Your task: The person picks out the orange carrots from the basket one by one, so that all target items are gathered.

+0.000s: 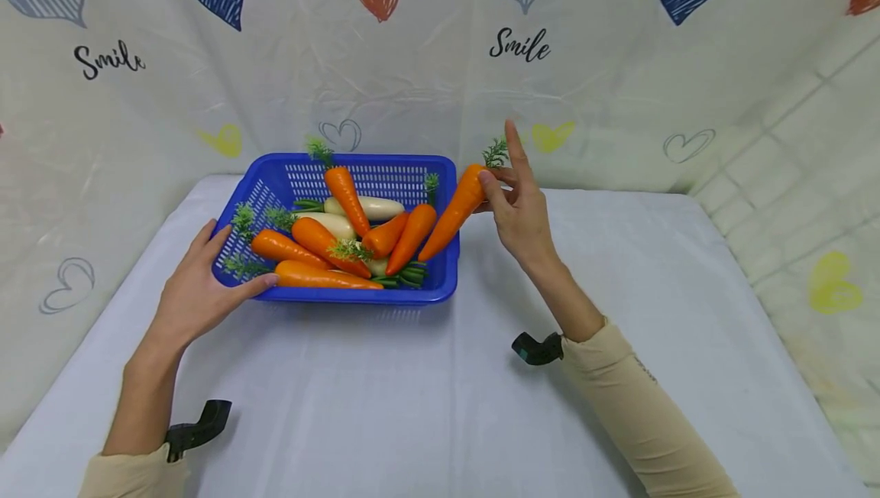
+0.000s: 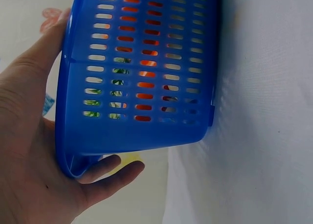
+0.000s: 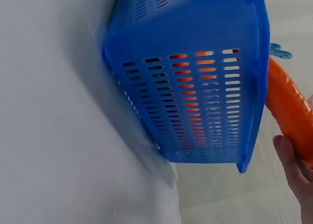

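Observation:
A blue plastic basket stands on the table, holding several orange carrots with green tops and some white radishes. At its left end my left hand grips the rim, the thumb lying over the front corner. The left wrist view shows fingers at the outer side of the basket's slotted wall. Over the right rim, my right hand pinches one carrot near its leafy top, index finger pointing up. That carrot slants with its tip at the basket's right edge; the right wrist view shows it beside the rim.
A white cloth covers the table. Behind it hangs a pale sheet printed with hearts and "Smile". Black wrist mounts sit on both forearms, at the sleeve cuffs.

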The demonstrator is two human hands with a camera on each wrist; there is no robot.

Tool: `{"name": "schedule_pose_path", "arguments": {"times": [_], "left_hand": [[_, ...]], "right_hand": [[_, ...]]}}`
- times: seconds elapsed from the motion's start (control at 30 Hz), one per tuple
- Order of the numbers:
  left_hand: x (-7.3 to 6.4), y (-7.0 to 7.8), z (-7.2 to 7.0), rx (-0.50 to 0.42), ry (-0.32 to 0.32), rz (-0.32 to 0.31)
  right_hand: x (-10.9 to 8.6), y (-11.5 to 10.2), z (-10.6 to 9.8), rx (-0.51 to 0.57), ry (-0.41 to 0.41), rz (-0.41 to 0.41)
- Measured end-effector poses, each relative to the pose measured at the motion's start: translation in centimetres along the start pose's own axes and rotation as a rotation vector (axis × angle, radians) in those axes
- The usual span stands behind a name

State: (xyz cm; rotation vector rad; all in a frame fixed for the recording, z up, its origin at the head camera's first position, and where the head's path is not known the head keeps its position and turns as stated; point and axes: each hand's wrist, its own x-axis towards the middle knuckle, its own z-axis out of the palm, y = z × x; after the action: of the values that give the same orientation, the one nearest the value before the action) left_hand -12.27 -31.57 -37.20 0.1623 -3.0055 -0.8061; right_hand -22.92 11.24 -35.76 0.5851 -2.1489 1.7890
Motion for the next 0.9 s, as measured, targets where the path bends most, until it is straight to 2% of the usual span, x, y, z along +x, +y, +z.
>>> {"name": "schedule_pose_path", "arguments": {"times": [0.47,0.9], "left_hand": [[0.0,-0.1,0.0,0.014,0.0,-0.009],[-0.1,0.1,0.1,0.014,0.015,-0.019]], "right_hand": [[0.2,0.5,-0.6,0.067,-0.063,0.032],[0.3,0.7,-1.4,0.076,-0.103,0.112]]}}
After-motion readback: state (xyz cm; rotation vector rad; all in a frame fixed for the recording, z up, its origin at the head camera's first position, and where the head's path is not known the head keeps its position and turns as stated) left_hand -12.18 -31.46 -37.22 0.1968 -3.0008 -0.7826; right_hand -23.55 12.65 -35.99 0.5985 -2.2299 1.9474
